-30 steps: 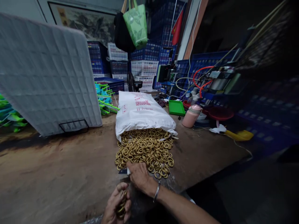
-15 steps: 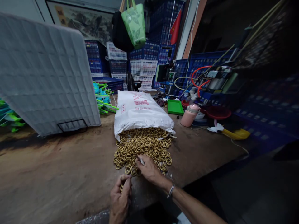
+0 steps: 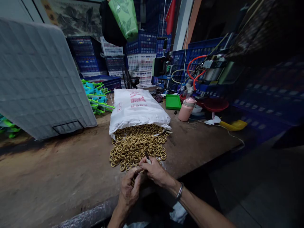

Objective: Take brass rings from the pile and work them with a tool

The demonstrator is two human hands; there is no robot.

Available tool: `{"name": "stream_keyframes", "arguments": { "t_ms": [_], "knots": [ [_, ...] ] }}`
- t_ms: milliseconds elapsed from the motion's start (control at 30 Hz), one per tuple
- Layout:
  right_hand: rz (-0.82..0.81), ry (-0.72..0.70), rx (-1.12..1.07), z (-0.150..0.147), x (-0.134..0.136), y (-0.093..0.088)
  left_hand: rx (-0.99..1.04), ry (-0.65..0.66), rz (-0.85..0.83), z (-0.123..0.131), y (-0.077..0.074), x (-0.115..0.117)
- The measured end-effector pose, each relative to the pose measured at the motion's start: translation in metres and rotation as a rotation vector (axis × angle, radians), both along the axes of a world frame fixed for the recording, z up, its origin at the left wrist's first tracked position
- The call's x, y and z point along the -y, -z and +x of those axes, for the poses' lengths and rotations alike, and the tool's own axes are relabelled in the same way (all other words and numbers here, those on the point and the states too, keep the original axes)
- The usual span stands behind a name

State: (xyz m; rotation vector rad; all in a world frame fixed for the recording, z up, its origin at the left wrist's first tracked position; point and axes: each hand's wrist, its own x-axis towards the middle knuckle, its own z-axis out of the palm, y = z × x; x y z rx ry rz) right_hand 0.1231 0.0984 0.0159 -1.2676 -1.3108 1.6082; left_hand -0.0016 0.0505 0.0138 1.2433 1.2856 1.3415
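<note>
A heap of gold-coloured rings [image 3: 137, 146] spills from the mouth of a white sack [image 3: 137, 107] lying on the brown worktable [image 3: 59, 177]. At the near edge of the heap, my left hand [image 3: 129, 186] is closed around a small stack of the rings. My right hand [image 3: 154, 171], with a metal bangle on its wrist, touches the left hand and pinches a thin dark stick with a white tip. Both hands meet just in front of the rings.
A grey quilted panel [image 3: 40, 76] leans at the left. Green and teal hangers [image 3: 95, 95] lie behind the sack. A green tray [image 3: 173, 102], a pink flask [image 3: 186, 109], a red bowl [image 3: 216, 104] and a yellow scoop [image 3: 234, 125] stand at the right. Stacked blue and white crates [image 3: 140, 60] fill the back.
My hands moved up from the table's edge and came together by the heap. The right hand left the rings and joined the left. The view shifted downward and to the right.
</note>
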Motion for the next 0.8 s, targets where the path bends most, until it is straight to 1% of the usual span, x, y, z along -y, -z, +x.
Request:
{"name": "stream_keyframes", "arguments": {
  "t_ms": [67, 100, 233, 300, 400, 467, 600, 800],
  "knots": [
    [-0.031, -0.020, 0.013, 0.003, 0.002, -0.002, -0.001, 0.008, -0.014, 0.004, -0.004, 0.000],
    [-0.001, -0.026, 0.037, 0.004, 0.004, -0.003, 0.000, 0.004, -0.023, 0.006, -0.006, 0.000],
    [0.241, -0.043, 0.185, 0.009, 0.006, -0.004, 0.050, -0.014, -0.122, 0.010, -0.007, 0.000],
    [0.295, -0.050, 0.247, 0.010, 0.006, -0.005, 0.115, 0.001, -0.208, 0.011, -0.005, 0.000],
    [0.287, -0.051, 0.290, 0.009, 0.006, -0.007, 0.199, 0.070, -0.340, 0.013, -0.006, 0.000],
    [0.269, -0.059, 0.292, 0.008, 0.006, -0.009, 0.238, 0.113, -0.385, 0.013, -0.007, 0.001],
    [0.248, -0.073, 0.248, 0.005, 0.007, -0.011, 0.293, 0.146, -0.372, 0.011, -0.007, 0.004],
    [0.240, -0.097, 0.213, 0.003, 0.008, -0.015, 0.340, 0.158, -0.376, 0.006, 0.001, 0.007]
  ]
}}
